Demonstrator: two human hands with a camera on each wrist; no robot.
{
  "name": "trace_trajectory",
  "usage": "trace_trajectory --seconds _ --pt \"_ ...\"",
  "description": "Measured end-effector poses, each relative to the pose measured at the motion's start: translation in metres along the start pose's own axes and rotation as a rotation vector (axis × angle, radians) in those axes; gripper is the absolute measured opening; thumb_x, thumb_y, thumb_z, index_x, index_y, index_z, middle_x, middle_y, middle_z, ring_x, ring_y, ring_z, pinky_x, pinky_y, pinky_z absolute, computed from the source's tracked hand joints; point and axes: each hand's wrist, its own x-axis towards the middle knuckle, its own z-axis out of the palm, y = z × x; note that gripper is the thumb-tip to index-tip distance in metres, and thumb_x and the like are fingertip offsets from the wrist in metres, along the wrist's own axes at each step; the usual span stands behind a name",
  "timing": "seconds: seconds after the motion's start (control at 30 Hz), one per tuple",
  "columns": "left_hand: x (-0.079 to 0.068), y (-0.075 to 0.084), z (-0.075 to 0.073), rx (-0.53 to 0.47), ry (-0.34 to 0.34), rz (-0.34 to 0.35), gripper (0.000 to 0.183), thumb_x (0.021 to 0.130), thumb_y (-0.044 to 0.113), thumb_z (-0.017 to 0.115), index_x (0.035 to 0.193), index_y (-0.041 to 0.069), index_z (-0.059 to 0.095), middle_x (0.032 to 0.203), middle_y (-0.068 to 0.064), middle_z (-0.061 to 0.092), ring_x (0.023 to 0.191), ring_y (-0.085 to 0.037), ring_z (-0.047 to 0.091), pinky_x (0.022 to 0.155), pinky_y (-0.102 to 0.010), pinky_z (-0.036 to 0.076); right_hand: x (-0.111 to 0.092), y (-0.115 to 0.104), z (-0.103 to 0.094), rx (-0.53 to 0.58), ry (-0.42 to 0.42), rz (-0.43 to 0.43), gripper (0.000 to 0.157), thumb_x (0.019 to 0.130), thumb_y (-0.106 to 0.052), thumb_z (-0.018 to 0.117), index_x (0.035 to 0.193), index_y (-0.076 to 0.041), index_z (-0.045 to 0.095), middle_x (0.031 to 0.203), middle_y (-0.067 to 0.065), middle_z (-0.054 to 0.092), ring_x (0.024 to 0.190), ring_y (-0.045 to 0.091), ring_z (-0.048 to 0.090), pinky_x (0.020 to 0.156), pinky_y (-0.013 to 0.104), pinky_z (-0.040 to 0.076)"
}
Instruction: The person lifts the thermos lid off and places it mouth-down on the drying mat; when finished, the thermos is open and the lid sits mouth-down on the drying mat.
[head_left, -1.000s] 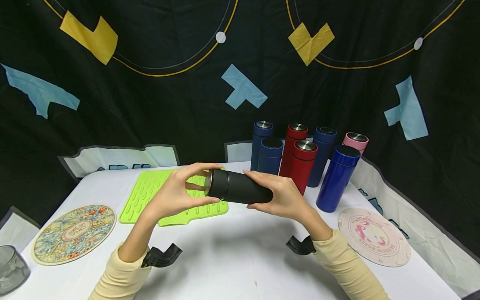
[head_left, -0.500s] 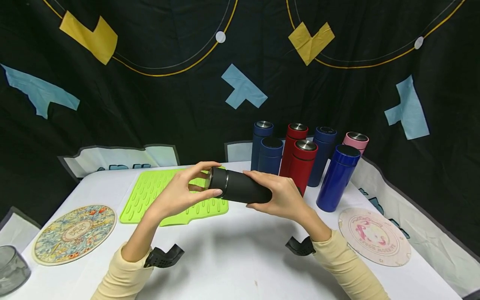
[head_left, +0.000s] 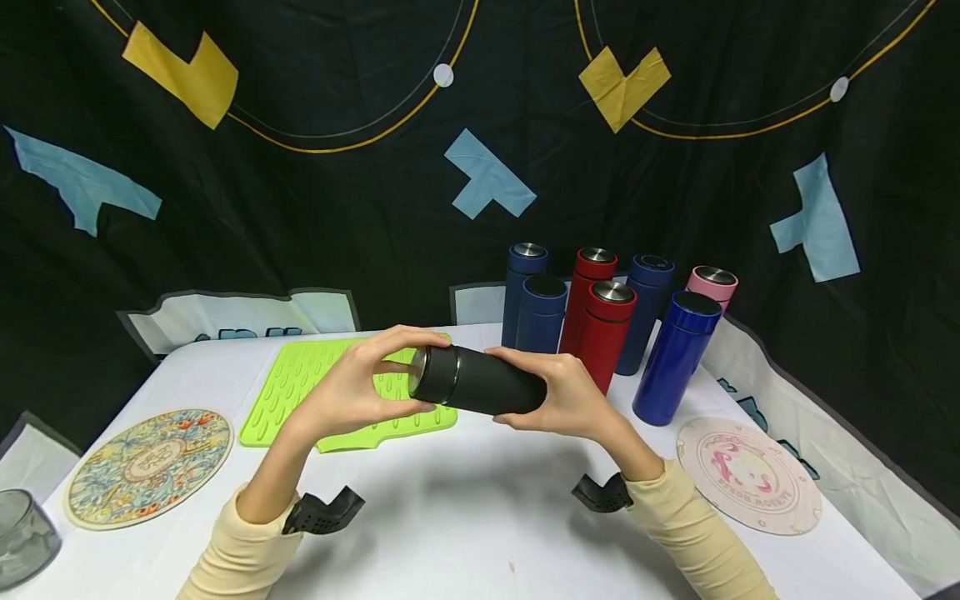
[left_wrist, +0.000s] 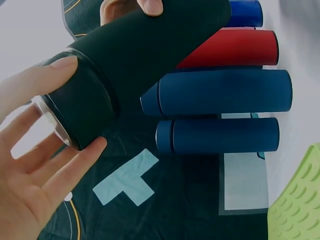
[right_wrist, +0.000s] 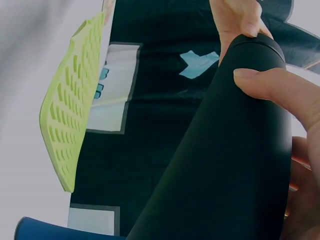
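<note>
A black thermos flask (head_left: 491,382) lies sideways in the air over the table, between both hands. At its lid end, a black cap with a silver top, the left hand (head_left: 360,379) pinches the rim between thumb and fingers. My right hand (head_left: 573,392) grips the bottom end, thumb below and fingers above in the head view. In the left wrist view the thumb presses the black lid (left_wrist: 82,102) while the fingers reach round its metal edge. The right wrist view shows the right thumb (right_wrist: 265,87) along the flask's dark side.
Behind the right hand stand several upright flasks, among them a red flask (head_left: 604,337), a glossy blue flask (head_left: 675,358) and a pink flask (head_left: 712,283). A green drying mat (head_left: 292,396) lies behind the left hand. Round mats (head_left: 150,469) and a glass (head_left: 22,537) sit at left.
The left hand shifted slightly on the lid, its thumb rising onto the cap and then dropping back to the lower edge. The right hand and flask stayed nearly in place.
</note>
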Motion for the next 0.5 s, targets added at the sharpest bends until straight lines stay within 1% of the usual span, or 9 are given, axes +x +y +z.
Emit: trace_trajectory --seconds 0.13,0.23,0.4,0.5 --pt "-0.001 -0.001 0.001 -0.013 0.038 -0.062 0.066 0.071 0.016 0.088 0.130 0.016 0.059 0.126 0.003 0.060 0.107 -0.018 0.057 0.080 -0.032 0.057 0.001 0.001 0.003 -0.022 0.017 -0.019 0.074 0.065 -0.022 0.088 0.132 -0.011 0.059 0.119 0.001 0.067 0.095 0.013 0.066 0.077 0.027 0.056" --pt "-0.001 0.001 0.003 -0.004 0.063 -0.117 0.065 0.070 0.019 0.088 0.128 0.016 0.060 0.122 0.004 0.061 0.101 -0.019 0.059 0.077 -0.031 0.058 0.001 0.001 0.005 -0.053 0.028 -0.029 0.073 0.065 -0.023 0.087 0.132 -0.012 0.058 0.117 0.000 0.067 0.094 0.013 0.065 0.076 0.027 0.056" --pt "-0.001 0.003 0.004 0.029 0.099 -0.184 0.065 0.069 0.022 0.089 0.128 0.015 0.061 0.118 0.002 0.063 0.096 -0.020 0.062 0.075 -0.031 0.058 0.000 0.002 0.009 -0.107 0.045 -0.038 0.072 0.067 -0.024 0.085 0.132 -0.013 0.058 0.114 0.001 0.068 0.090 0.012 0.065 0.073 0.027 0.056" --pt "-0.002 0.004 0.005 0.036 0.121 -0.226 0.065 0.069 0.024 0.089 0.127 0.015 0.061 0.116 0.000 0.063 0.095 -0.022 0.063 0.073 -0.031 0.058 0.000 0.002 0.011 -0.133 0.062 -0.054 0.072 0.067 -0.025 0.085 0.132 -0.013 0.057 0.115 0.002 0.068 0.092 0.013 0.065 0.073 0.027 0.056"
